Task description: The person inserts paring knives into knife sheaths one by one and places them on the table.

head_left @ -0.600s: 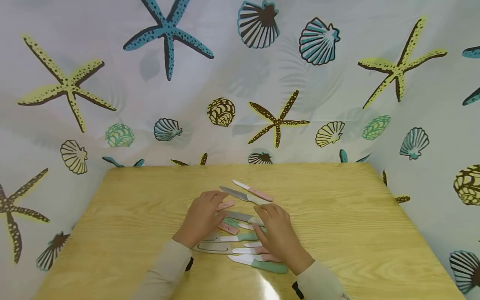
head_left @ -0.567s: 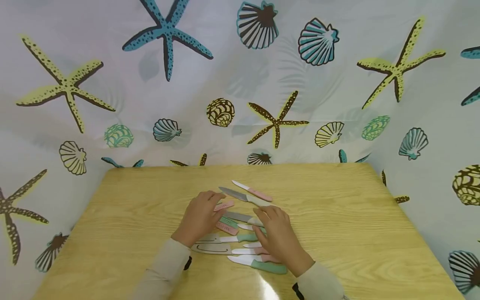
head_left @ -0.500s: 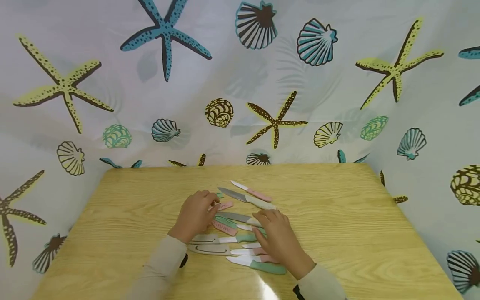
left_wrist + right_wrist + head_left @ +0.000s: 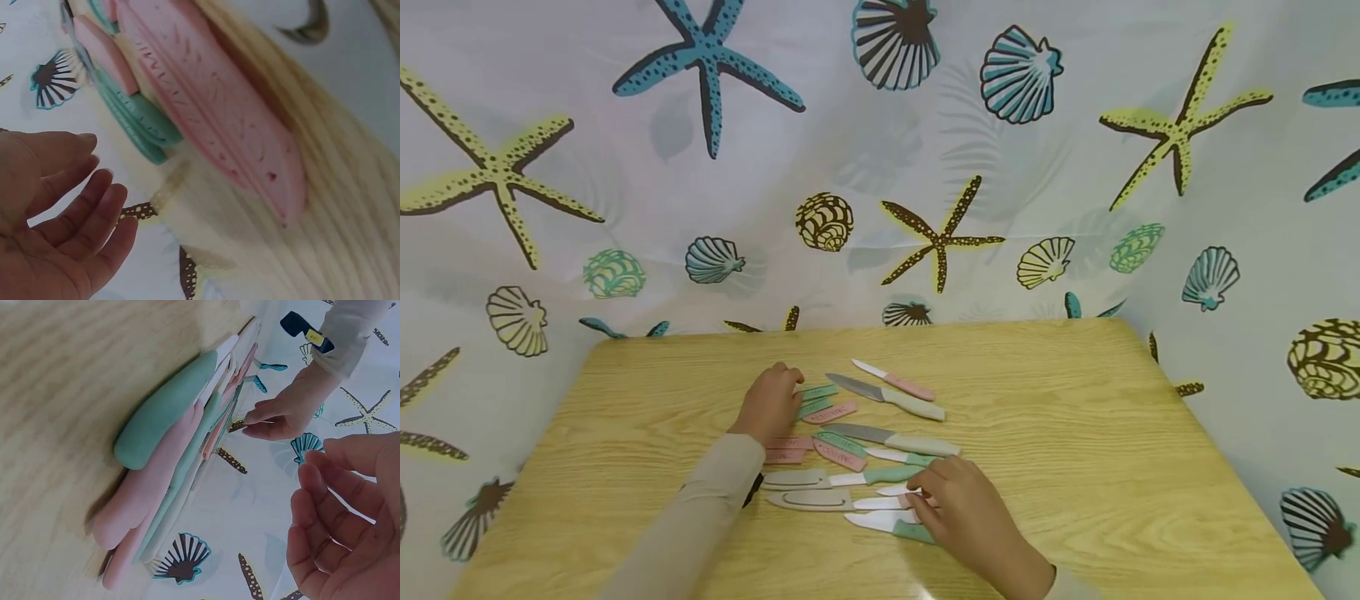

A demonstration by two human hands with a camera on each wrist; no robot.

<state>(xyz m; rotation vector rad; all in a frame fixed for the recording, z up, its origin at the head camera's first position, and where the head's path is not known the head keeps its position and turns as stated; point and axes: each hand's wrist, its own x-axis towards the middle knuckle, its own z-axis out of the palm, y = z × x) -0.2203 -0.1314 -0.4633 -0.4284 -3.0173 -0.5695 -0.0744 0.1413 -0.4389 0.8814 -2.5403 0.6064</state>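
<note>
My left hand (image 4: 769, 404) is at the left of the group, beside green knife sheaths (image 4: 816, 392) and a pink knife sheath (image 4: 835, 412). Its fingers are relaxed around nothing in the left wrist view, where a pair of pink sheaths (image 4: 219, 106) lies close by. Over the handles of the nearer knives hovers my right hand (image 4: 966, 512), its fingers loosely bent and holding nothing in the right wrist view. Below it are a green-handled knife (image 4: 165, 415) and pink-handled knives (image 4: 147, 481). Two cream-handled knives (image 4: 917, 405) with grey blades lie farther back.
A wood-grain table (image 4: 1112, 433) carries everything. Behind it hangs a white cloth (image 4: 865, 150) printed with starfish and shells. Pale sheaths (image 4: 808, 500) lie left of the nearer blades. One pink-handled knife (image 4: 910, 385) is the farthest back.
My left hand has moved left, off the sheaths, uncovering green and pink ones. My right hand has come nearer to me, over the front knife handles. The head view has shifted slightly.
</note>
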